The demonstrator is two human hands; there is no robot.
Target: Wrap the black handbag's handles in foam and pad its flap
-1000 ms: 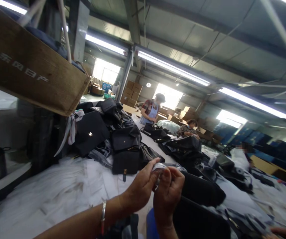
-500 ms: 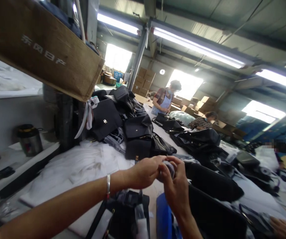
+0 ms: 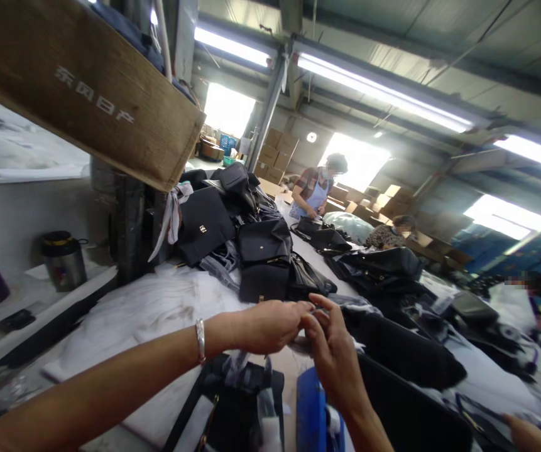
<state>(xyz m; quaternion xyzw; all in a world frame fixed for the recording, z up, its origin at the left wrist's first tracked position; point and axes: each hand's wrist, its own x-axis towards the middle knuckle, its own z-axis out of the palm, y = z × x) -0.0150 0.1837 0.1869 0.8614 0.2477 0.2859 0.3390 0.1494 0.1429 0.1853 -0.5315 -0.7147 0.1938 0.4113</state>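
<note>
My left hand (image 3: 267,328) reaches in from the left, its fingers closed and meeting those of my right hand. My right hand (image 3: 333,345) has its thumb and fingers bent around a small greyish, shiny thing (image 3: 301,344), mostly hidden between the hands; its kind does not show. Below them lies a black bag (image 3: 239,408) with a gold zip and clear plastic wrap on its straps. A blue tool or holder (image 3: 310,408) with a white part stands beside my right wrist.
White sheets (image 3: 152,314) are stacked on the left. Black handbags (image 3: 263,242) are piled ahead, with black panels (image 3: 406,348) on the right. A brown fabric box (image 3: 86,94) hangs upper left. One co-worker (image 3: 312,191) stands across the table; another person's hand (image 3: 529,433) is lower right.
My hands have shifted slightly, and the greyish thing between them has dropped lower and is more hidden. The view has moved a little, showing more of the blue object.
</note>
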